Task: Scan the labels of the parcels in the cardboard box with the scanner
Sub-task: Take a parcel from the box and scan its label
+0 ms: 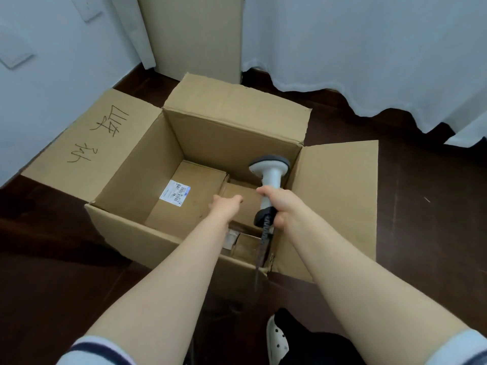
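**Scanner over open box, left hand reaching in**

Head view. Nearest the lens: two bare forearms with striped sleeve cuffs at the bottom edge, plus a white perforated shoe (275, 341) on the dark wood floor (432, 219).

Surroundings: white wall to the left, beige upright panel (195, 35) at the back, white curtain (369, 48) hanging at right. Box (168, 248) sits on the floor with all flaps folded out; left flap carries handwritten marker characters. Both forearms cross the near wall of the box and cover part of what lies inside.

Right hand (283, 206) is clenched around the scanner (270, 177) handle, head pointing away and down over the right side of the box. Dark coiled cable (263, 243) hangs from the handle base over the near wall.

Left hand (226, 202) reaches into the box, fingers curled downward over a small parcel (237, 193); whether it grips or only touches, cannot tell.

Large parcel (184, 204) lies flat on the box bottom, left side, brown cardboard, with a white label (175, 192) face up. More brown packages show near the front right corner, partly hidden.
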